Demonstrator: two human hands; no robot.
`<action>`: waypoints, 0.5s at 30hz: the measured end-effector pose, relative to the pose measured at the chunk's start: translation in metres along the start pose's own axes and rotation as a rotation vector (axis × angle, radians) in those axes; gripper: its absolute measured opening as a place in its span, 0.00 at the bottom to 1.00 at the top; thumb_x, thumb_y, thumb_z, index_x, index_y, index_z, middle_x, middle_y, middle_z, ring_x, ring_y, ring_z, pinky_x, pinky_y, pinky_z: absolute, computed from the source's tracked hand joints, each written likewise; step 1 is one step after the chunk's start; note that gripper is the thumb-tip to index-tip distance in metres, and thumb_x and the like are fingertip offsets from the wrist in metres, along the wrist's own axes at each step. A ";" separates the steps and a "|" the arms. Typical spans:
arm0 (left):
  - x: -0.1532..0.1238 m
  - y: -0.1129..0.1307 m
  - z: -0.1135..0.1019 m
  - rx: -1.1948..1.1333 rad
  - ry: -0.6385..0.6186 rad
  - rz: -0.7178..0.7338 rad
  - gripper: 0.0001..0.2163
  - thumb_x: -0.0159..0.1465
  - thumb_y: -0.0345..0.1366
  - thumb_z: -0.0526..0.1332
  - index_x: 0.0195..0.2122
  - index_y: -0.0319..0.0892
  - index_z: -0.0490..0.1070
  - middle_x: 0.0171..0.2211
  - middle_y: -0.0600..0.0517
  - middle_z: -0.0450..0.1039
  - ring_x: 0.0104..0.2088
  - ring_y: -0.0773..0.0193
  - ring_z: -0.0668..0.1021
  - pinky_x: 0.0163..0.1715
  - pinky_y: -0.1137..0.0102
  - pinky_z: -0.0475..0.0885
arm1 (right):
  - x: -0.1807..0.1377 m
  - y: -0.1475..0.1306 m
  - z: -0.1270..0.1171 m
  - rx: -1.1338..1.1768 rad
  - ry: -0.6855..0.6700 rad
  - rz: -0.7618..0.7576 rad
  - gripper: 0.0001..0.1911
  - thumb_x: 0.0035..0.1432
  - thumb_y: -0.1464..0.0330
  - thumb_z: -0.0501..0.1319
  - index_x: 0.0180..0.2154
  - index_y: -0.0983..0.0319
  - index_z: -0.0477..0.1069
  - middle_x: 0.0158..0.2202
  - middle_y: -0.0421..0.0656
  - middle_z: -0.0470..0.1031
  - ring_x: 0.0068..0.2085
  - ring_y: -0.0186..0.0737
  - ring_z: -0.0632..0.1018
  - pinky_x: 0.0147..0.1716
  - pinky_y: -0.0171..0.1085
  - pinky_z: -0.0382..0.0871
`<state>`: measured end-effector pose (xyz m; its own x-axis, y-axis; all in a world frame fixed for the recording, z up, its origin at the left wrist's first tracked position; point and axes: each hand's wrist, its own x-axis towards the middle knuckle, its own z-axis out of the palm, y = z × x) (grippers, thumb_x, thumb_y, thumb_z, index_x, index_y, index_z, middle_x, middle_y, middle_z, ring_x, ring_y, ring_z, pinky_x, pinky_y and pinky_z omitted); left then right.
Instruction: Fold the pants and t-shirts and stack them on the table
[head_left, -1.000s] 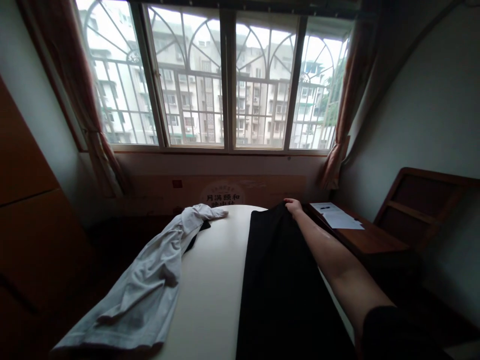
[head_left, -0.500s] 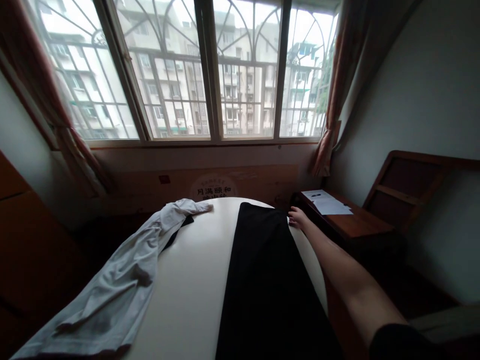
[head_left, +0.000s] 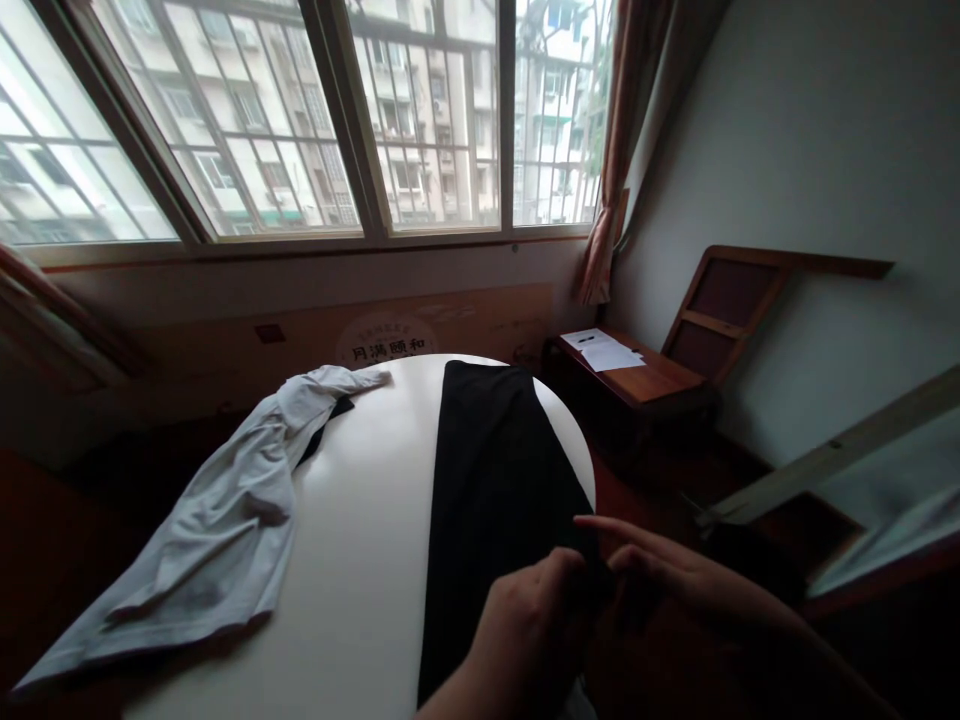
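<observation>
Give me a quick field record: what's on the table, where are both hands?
table: round, white
black garment: laid flat along the table's right half
white shirt: crumpled, hanging over the left edge
left hand: at the garment's near end, grip unclear
right hand: beside it, fingers stretched toward the garment
side table: right of the table, papers on top

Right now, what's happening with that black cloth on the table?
A person has both hands at the near end of a long black cloth laid flat along a round white table. The left hand is curled at its edge, though a grip is hard to tell. The right hand reaches in with its fingers stretched out. A crumpled white shirt lies on the table's left side.
</observation>
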<state>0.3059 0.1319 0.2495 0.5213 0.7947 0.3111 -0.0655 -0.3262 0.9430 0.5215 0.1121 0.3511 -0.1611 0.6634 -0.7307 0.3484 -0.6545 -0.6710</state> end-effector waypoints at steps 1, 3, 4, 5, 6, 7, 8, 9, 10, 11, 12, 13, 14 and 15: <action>0.001 0.005 -0.002 -0.004 0.017 0.017 0.02 0.66 0.29 0.60 0.37 0.42 0.67 0.27 0.56 0.73 0.21 0.71 0.71 0.21 0.78 0.61 | -0.005 0.001 0.014 0.015 0.014 -0.025 0.37 0.64 0.45 0.56 0.67 0.56 0.59 0.48 0.51 0.78 0.41 0.47 0.82 0.39 0.42 0.76; 0.002 0.014 -0.005 0.033 0.041 0.075 0.03 0.67 0.31 0.60 0.41 0.42 0.67 0.28 0.56 0.74 0.22 0.70 0.72 0.22 0.77 0.65 | -0.005 0.004 0.035 0.062 0.055 -0.083 0.35 0.63 0.43 0.56 0.61 0.58 0.68 0.49 0.51 0.77 0.46 0.48 0.80 0.42 0.42 0.75; 0.001 0.018 -0.006 0.070 0.050 0.110 0.06 0.67 0.32 0.60 0.44 0.42 0.67 0.29 0.55 0.75 0.24 0.68 0.73 0.24 0.76 0.68 | -0.003 0.006 0.042 0.097 0.084 -0.106 0.34 0.63 0.42 0.56 0.57 0.60 0.71 0.47 0.50 0.77 0.45 0.47 0.80 0.41 0.41 0.75; -0.001 0.021 -0.006 0.113 0.060 0.145 0.09 0.67 0.32 0.60 0.48 0.43 0.67 0.31 0.54 0.76 0.26 0.66 0.75 0.26 0.74 0.71 | 0.001 0.008 0.047 0.135 0.116 -0.122 0.33 0.62 0.42 0.55 0.52 0.62 0.73 0.44 0.49 0.78 0.43 0.46 0.80 0.39 0.40 0.74; -0.005 0.023 -0.005 0.165 0.080 0.179 0.12 0.67 0.33 0.60 0.51 0.42 0.66 0.34 0.51 0.77 0.29 0.63 0.76 0.30 0.71 0.74 | 0.004 0.010 0.050 0.170 0.150 -0.132 0.33 0.62 0.41 0.55 0.49 0.62 0.74 0.40 0.47 0.78 0.39 0.44 0.80 0.36 0.38 0.74; -0.012 0.024 -0.004 0.233 0.111 0.208 0.15 0.67 0.33 0.60 0.54 0.41 0.65 0.38 0.49 0.78 0.34 0.61 0.78 0.34 0.68 0.76 | 0.006 0.013 0.053 0.196 0.184 -0.144 0.33 0.62 0.41 0.55 0.46 0.63 0.74 0.37 0.46 0.77 0.36 0.42 0.79 0.34 0.37 0.73; -0.020 0.022 -0.003 0.314 0.149 0.227 0.18 0.67 0.32 0.59 0.57 0.40 0.64 0.43 0.45 0.78 0.39 0.58 0.78 0.40 0.64 0.77 | 0.007 0.015 0.055 0.212 0.219 -0.163 0.33 0.62 0.40 0.55 0.45 0.63 0.73 0.35 0.45 0.76 0.34 0.40 0.78 0.32 0.36 0.72; -0.031 0.017 -0.002 0.403 0.189 0.238 0.20 0.66 0.30 0.57 0.60 0.39 0.63 0.47 0.43 0.76 0.45 0.55 0.78 0.45 0.61 0.77 | 0.007 0.018 0.057 0.222 0.250 -0.184 0.33 0.61 0.40 0.55 0.44 0.63 0.73 0.34 0.44 0.75 0.33 0.39 0.77 0.31 0.35 0.71; -0.044 0.011 0.000 0.493 0.226 0.235 0.23 0.66 0.27 0.55 0.62 0.38 0.61 0.51 0.41 0.75 0.49 0.53 0.77 0.49 0.59 0.76 | 0.006 0.020 0.059 0.231 0.274 -0.201 0.33 0.61 0.40 0.55 0.44 0.63 0.73 0.33 0.43 0.74 0.31 0.38 0.76 0.30 0.35 0.71; -0.058 0.003 0.000 0.579 0.252 0.214 0.25 0.65 0.25 0.53 0.64 0.38 0.60 0.53 0.40 0.73 0.52 0.53 0.76 0.51 0.58 0.75 | 0.004 0.022 0.062 0.239 0.293 -0.212 0.33 0.60 0.40 0.56 0.42 0.63 0.72 0.32 0.42 0.73 0.30 0.37 0.75 0.28 0.35 0.70; -0.073 -0.006 0.001 0.650 0.263 0.184 0.27 0.64 0.23 0.52 0.65 0.39 0.60 0.54 0.40 0.73 0.53 0.53 0.75 0.51 0.59 0.74 | 0.001 0.024 0.064 0.247 0.312 -0.218 0.32 0.60 0.40 0.57 0.40 0.63 0.72 0.30 0.41 0.71 0.28 0.35 0.74 0.27 0.34 0.70; -0.088 -0.015 0.000 0.701 0.259 0.152 0.28 0.63 0.23 0.52 0.65 0.40 0.60 0.54 0.41 0.73 0.52 0.54 0.76 0.50 0.60 0.75 | -0.002 0.026 0.066 0.253 0.332 -0.221 0.31 0.59 0.41 0.58 0.37 0.63 0.71 0.28 0.40 0.69 0.26 0.33 0.72 0.26 0.33 0.69; -0.102 -0.022 -0.002 0.730 0.247 0.120 0.28 0.63 0.23 0.53 0.65 0.41 0.61 0.51 0.42 0.75 0.49 0.55 0.77 0.48 0.63 0.76 | -0.006 0.027 0.069 0.261 0.355 -0.228 0.29 0.58 0.41 0.60 0.34 0.63 0.70 0.26 0.38 0.67 0.25 0.32 0.70 0.24 0.31 0.68; -0.115 -0.028 -0.004 0.739 0.226 0.084 0.26 0.63 0.23 0.53 0.63 0.42 0.63 0.48 0.45 0.76 0.45 0.57 0.78 0.44 0.65 0.76 | -0.010 0.029 0.071 0.267 0.377 -0.240 0.28 0.58 0.43 0.62 0.32 0.63 0.69 0.25 0.37 0.65 0.24 0.30 0.69 0.24 0.30 0.67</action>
<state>0.2440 0.0517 0.1876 0.3486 0.8112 0.4694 0.5283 -0.5838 0.6165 0.4677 0.0604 0.3298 0.1536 0.8584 -0.4894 0.0872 -0.5051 -0.8586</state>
